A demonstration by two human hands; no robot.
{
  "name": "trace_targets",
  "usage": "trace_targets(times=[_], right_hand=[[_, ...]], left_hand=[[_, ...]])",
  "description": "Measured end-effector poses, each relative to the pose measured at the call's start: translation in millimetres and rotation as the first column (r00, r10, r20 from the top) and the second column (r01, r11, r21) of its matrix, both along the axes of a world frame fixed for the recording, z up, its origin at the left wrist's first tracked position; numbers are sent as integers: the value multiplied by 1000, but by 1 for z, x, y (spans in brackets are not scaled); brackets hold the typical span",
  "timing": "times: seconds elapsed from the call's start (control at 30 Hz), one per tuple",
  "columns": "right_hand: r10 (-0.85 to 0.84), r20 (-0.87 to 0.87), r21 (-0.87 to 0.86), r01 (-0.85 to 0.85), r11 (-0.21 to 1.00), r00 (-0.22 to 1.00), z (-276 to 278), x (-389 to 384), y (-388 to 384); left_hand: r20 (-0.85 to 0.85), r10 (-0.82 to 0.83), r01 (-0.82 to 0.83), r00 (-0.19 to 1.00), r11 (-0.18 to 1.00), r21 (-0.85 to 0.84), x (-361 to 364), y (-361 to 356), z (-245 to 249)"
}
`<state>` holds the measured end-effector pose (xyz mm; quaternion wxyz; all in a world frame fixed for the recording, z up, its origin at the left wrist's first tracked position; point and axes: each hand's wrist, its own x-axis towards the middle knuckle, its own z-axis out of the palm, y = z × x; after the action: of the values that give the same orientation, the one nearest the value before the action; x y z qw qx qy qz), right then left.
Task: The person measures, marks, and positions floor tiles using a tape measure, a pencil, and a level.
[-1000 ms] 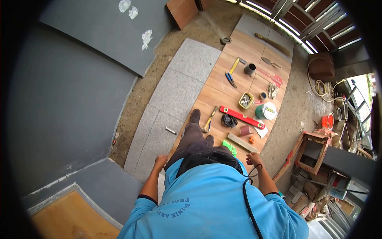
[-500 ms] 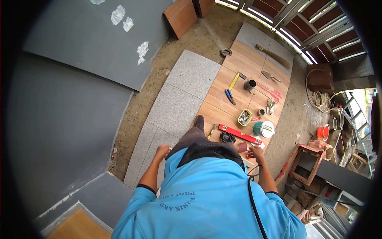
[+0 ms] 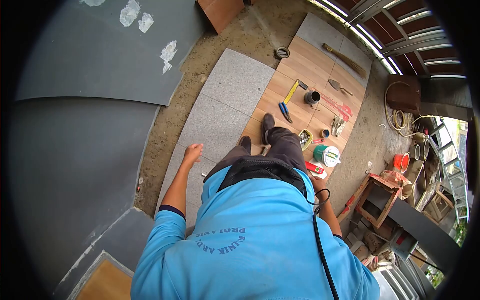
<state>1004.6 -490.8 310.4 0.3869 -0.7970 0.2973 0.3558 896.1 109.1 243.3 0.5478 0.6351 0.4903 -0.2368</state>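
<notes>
My left hand [image 3: 193,153] hangs out over the grey stone tiles [image 3: 212,117], its fingers loosely stretched and nothing visible in them. My right hand [image 3: 318,184] is low beside my hip, near the end of the red spirit level [image 3: 315,168]; its fingers are mostly hidden, and what it holds cannot be made out. Just beyond it stands a green and white tub [image 3: 327,156]. Part of a yellow container [image 3: 305,138] shows past my right leg.
Wood-look tiles [image 3: 310,55] carry a square [image 3: 291,96], blue-handled pliers [image 3: 285,112], a dark cup [image 3: 312,97], a trowel [image 3: 340,87] and a brush [image 3: 345,60]. Grey panels [image 3: 85,160] are at the left. A wooden frame [image 3: 377,202] and ladder [image 3: 448,150] are at the right.
One foot has stepped forward onto the wood-look tiles, and that leg now covers much of the red level. My left hand has swung forward and outward; my right hand has drawn closer to my body.
</notes>
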Motion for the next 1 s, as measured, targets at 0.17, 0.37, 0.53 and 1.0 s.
trace_targets(times=[0.17,0.37,0.53,1.0], right_hand=[[43,-64,-2,-43,999,997,-13,51,-12],[183,-37,103,-179,979,982,-67,152,-51],[138,-186,171,-106,980,973,-71,263,-55],[135,-132,252,-99,963,982,-62,286,5]], left_hand=[[-135,-26,16,990,997,-80,12,-45,-12],[-200,46,-66,979,993,-95,68,-81,-1],[-104,160,-167,982,984,-56,125,-98,29],[-163,155,-178,974,974,-141,54,-106,0]])
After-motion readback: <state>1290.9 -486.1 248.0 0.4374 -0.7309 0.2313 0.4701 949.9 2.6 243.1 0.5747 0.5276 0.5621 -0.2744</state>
